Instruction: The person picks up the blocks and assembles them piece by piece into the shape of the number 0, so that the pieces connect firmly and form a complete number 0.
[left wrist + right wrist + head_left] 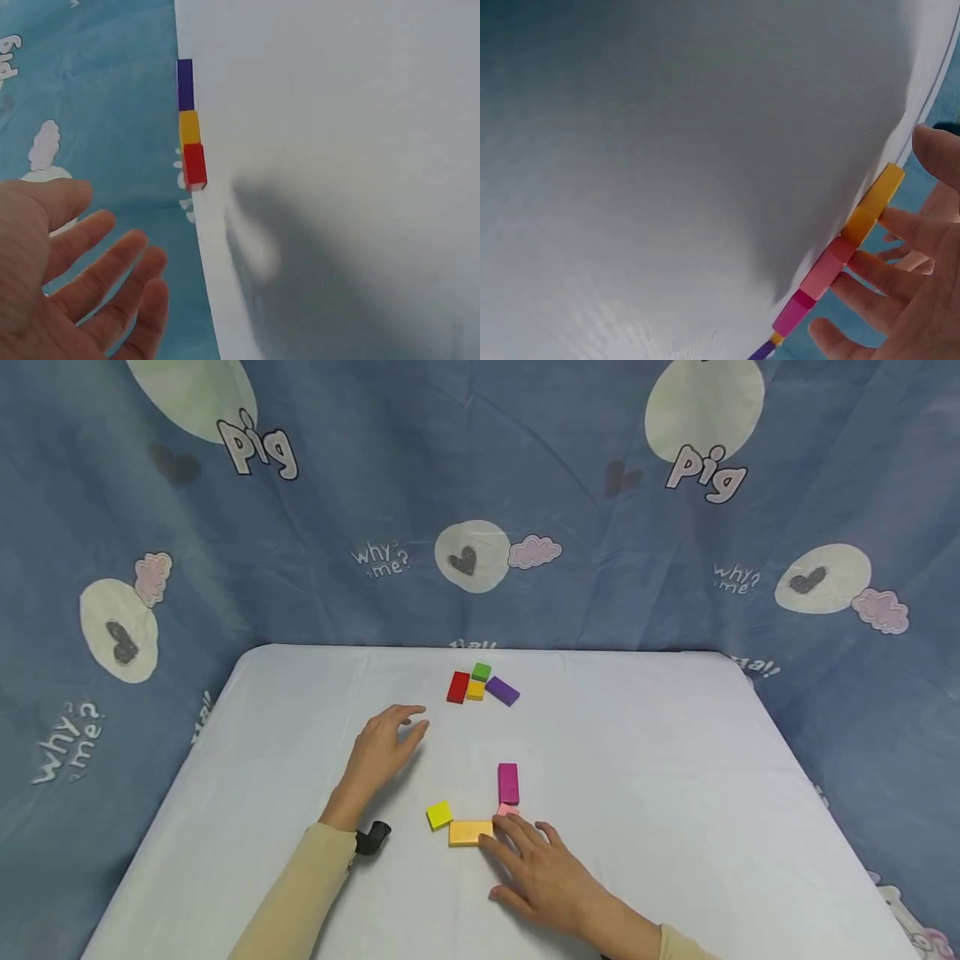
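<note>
My left hand (378, 747) hovers over the table's left-middle part, thumb and fingers apart and nothing between them. Beyond its fingertips sits a red block (457, 687) beside a small orange block (476, 691), a green block (482, 672) and a slanted purple block (502, 691). My right hand (547, 877) is spread low at the front, fingertips right at the long orange block (467, 833) and a pink block (507, 809), which the fingers partly hide. A magenta block (508, 783) stands just behind the pink one. Left of the orange block lies a yellow block (439, 815), turned at an angle.
Everything lies on a white-covered table (660, 760). A blue printed curtain (570, 460) hangs behind it and down both sides. A black strap with a small device (372, 838) is on the left wrist.
</note>
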A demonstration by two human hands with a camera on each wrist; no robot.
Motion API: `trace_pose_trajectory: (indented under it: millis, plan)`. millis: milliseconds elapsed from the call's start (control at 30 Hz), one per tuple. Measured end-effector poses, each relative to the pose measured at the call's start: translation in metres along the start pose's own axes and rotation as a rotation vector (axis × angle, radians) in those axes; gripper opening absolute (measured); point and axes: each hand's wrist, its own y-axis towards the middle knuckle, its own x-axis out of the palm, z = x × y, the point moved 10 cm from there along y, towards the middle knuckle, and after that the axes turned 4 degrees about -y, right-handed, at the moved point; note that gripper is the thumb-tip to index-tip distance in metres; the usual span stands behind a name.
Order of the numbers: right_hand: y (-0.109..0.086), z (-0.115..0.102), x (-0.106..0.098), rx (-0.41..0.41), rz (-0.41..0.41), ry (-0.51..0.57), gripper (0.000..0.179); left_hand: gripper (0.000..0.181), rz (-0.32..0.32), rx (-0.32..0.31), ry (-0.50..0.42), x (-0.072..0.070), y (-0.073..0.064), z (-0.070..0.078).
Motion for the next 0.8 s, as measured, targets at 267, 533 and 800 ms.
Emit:
trace_pose_trajectory:
  millis: [267, 533, 800]
  plan:
    - [0.000, -0.001, -0.001, -0.008, 0.012, -0.002, 0.062, 0.033, -0.059, -0.035, 0.010, 0.016, 0.034, -0.011]
    - [-0.001, 0.000, 0.001, -0.012, 0.005, 0.003, 0.063, 0.036, -0.156, -0.036, -0.024, 0.038, 0.060, -0.021]
    - [0.000, 0.003, 0.005, 0.003, -0.057, 0.042, 0.061, 0.043, -0.251, -0.060, -0.048, 0.060, 0.072, -0.030]
